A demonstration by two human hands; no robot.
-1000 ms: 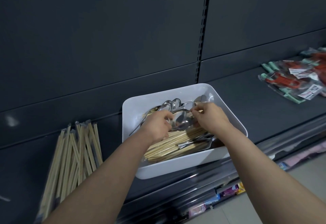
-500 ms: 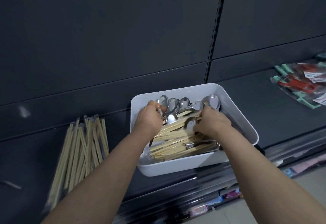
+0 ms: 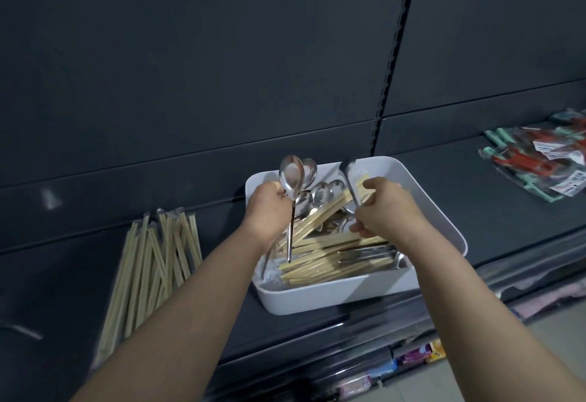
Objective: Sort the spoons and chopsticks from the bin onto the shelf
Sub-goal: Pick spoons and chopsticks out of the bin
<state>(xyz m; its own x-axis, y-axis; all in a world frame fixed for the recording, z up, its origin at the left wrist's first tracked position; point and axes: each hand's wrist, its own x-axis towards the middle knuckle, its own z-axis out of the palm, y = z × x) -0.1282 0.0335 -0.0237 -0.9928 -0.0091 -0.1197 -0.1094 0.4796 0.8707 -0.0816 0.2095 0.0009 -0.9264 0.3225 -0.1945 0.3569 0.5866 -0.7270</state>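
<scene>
Both hands have come up out of the pile since half a second ago: my left hand (image 3: 266,210) now carries its spoons clear of the heap, where before it was down among them, and my right hand (image 3: 388,208) has risen off the wooden sticks with something metal in it.

Nearest to me, below my right forearm, a lower tier shows a row of coloured packets (image 3: 412,354), too blurred to read.

My left hand is curled round the lifted spoons (image 3: 291,176). Two bowls stand above my knuckles, one just behind the other, and one long handle hangs straight down below my fist, its tip over the sticks. My right hand is clenched on a metal utensil (image 3: 349,179) that sticks up and away from my thumb. It is smeared by motion, so I cannot tell bowl from handle.

Under and between both hands lie the chopsticks (image 3: 333,251), heaped crosswise in the white bin (image 3: 333,295). Just beyond my fingers the loose spoons (image 3: 320,195) rest against the bin's far wall. The bin sits on the dark shelf (image 3: 491,211), its near corner past the shelf's edge.

Well to the left of my left hand, a bundle of wrapped chopsticks (image 3: 155,259) lies on the same shelf, fanned out. Well to the right of my right hand is a stack of red and teal packaged goods (image 3: 536,164). Beyond everything stands the dark back panel (image 3: 222,53).
</scene>
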